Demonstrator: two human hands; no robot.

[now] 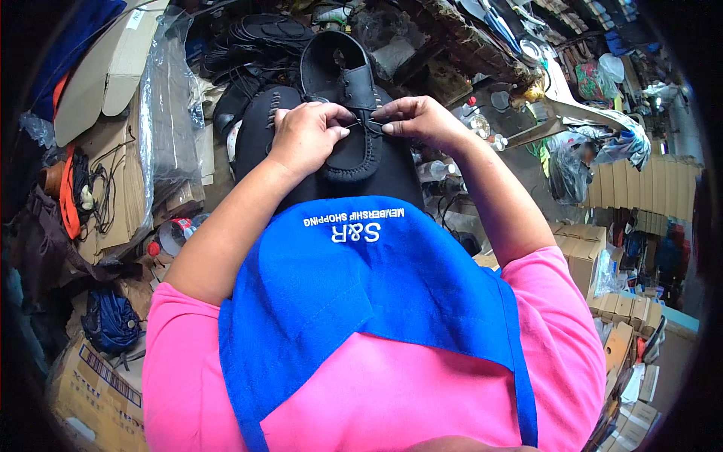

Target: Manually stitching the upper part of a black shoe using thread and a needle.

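Observation:
A black moccasin-style shoe (350, 154) rests on my dark-clad lap, its toe toward me and its opening at the far end. Raised stitching runs around the toe. Over the vamp, a thin black lace (364, 113) crosses into what looks like a loop or knot. From the left, my left hand (310, 135) pinches one side of the lace with thumb and forefinger. My right hand (423, 124) pinches the other side, its fingertips close to the shoe's upper. Both hands are closed, a short gap apart. The lace ends are partly hidden by my fingers.
A heap of black pieces (260, 34) lies beyond my lap. Cardboard sheets (113, 181) and clear plastic wrap (167, 98) stand at left, above a cardboard box (98, 392). Plastic bottles (435, 170) lie to the right, with stacked boxes (581, 260) farther over.

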